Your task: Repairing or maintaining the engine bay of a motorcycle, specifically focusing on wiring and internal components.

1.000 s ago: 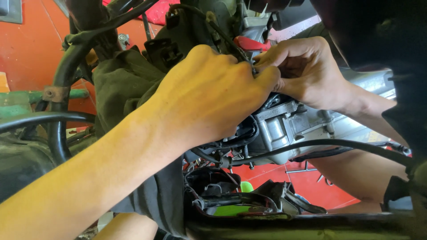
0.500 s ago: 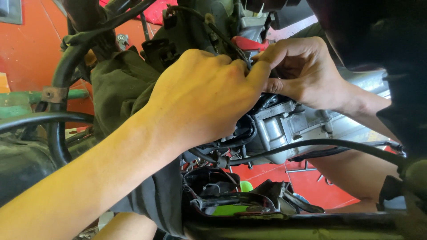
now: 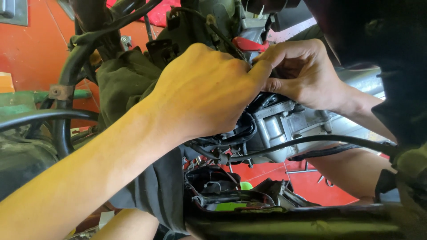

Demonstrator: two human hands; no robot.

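Presently both hands meet at the top of a silver engine casing (image 3: 284,126), which serves as landmark. Casing: cast metal, dull grey, ribbed and bolted, smeared with dirt; it sits right of centre, below the fingers. Left hand (image 3: 209,91) lies over the casing's upper left, knuckles up, fingers curled down out of sight; what its grip holds cannot be told. Right hand (image 3: 302,73) sits just above the casing's top, thumb and forefinger pinched narrow on something small and dark at the point where they touch the left hand's fingertips; the item itself is hidden.

Against the frame half a second ago: the hands keep the same meeting point, the left wrist has shifted slightly lower and left, the right fingers are closed a shade tighter. Nothing else has moved.

Materials: a black rubber hose (image 3: 311,142) curves smooth and glossy along the casing's lower edge. Black cables (image 3: 231,133) bunch at the casing's left. A red plastic part (image 3: 249,44) shows above the casing, behind the fingers. Olive-green cloth (image 3: 124,84), creased and matt, hangs left of the casing. Orange-red floor (image 3: 31,53) lies beyond, far left.
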